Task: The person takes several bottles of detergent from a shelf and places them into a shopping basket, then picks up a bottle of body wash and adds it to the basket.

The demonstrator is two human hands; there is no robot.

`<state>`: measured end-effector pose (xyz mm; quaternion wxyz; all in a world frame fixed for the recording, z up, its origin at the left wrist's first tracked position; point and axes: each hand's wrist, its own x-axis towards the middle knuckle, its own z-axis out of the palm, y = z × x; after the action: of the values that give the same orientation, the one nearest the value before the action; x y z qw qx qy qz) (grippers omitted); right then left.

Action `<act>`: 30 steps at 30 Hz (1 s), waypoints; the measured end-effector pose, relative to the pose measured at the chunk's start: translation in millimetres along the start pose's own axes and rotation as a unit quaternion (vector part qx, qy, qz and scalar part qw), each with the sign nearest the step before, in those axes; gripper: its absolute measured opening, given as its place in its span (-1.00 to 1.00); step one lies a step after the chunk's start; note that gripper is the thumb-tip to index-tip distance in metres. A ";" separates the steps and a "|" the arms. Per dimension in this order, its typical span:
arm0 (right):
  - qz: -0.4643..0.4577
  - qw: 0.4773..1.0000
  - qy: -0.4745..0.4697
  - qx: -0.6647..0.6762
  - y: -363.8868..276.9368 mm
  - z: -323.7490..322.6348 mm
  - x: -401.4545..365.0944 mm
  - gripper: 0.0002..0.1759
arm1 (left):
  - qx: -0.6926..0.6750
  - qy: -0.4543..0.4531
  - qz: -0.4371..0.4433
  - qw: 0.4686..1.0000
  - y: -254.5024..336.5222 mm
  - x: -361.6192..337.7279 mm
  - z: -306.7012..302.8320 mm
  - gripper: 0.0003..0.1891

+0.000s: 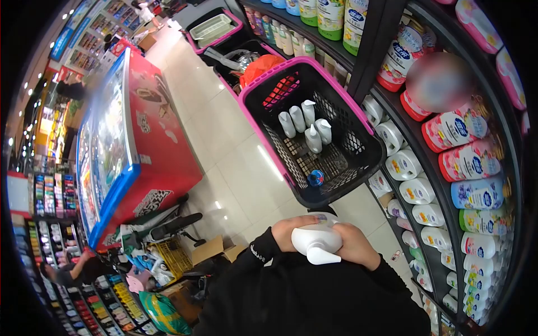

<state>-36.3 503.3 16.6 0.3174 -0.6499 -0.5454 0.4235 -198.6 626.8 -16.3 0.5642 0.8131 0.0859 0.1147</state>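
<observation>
Close to my chest I hold a white pump bottle (315, 239), its spout pointing toward me and to the right. My left hand (288, 232) grips its left side, and my right hand (357, 246) is wrapped round its right side. The bottle's label is out of sight. Just beyond my hands is a black shopping basket with a pink rim (259, 124). Several white pump bottles (314, 139) stand inside it, and a small blue round item (316, 178) lies in its near end.
Shelves (386, 201) of bottles and jugs line my right side. Behind the basket are another pink-rimmed basket (238, 21) and a red bag (260, 70). A red chest freezer (154, 123) stands to the left, with a cardboard box (208, 250) and yellow crate (172, 259) nearby. Other people are farther off.
</observation>
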 end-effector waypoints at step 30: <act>0.198 0.939 0.221 0.176 124.3 23.0 200.7 -0.56 | 0.104 -0.377 0.058 0.919 -234.8 208.7 -124.2 -0.44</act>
<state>7.1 673.1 -143.2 0.4491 -0.7557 -0.2387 0.4127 -36.1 876.3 -175.8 0.4594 0.8538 -0.1692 -0.1771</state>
